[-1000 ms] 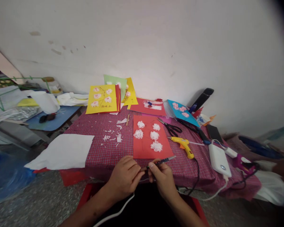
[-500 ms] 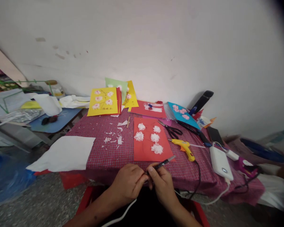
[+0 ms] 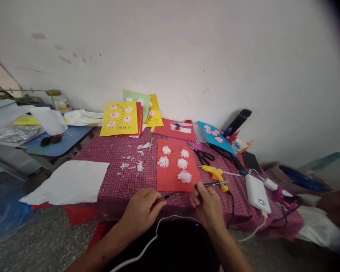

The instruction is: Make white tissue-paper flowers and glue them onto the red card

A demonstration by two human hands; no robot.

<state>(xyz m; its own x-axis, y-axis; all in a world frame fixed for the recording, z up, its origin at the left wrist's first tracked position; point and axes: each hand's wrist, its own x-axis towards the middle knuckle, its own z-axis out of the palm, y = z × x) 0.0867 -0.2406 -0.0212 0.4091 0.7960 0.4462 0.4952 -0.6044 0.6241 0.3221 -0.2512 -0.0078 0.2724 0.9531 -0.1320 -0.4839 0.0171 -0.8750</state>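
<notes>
My left hand [image 3: 143, 209] pinches a slender dark pen part [image 3: 167, 196] with a thin pointed end, just in front of the red card. My right hand [image 3: 207, 202] is closed around a black pen part with a grey end [image 3: 217, 183], which points right across the glue gun's handle. The two parts are apart; which is the cap I cannot tell. Between and beyond the hands lies a red card [image 3: 171, 177] bearing several white crumpled paper flowers [image 3: 182, 163]. A yellow glue gun [image 3: 213, 172] and black-handled scissors [image 3: 202, 154] lie right of it.
White paper scraps [image 3: 130, 164] and a white sheet [image 3: 73, 181] lie on the left of the checked tablecloth [image 3: 113, 190]. Flower cards [image 3: 119, 119] lean by the wall. A power bank [image 3: 257, 194] with cables sits right. A white cable [image 3: 147, 247] crosses my lap.
The pen held between both hands has come apart into two parts. My right hand has moved right and a little up with the grey-ended part; my left hand has moved slightly left.
</notes>
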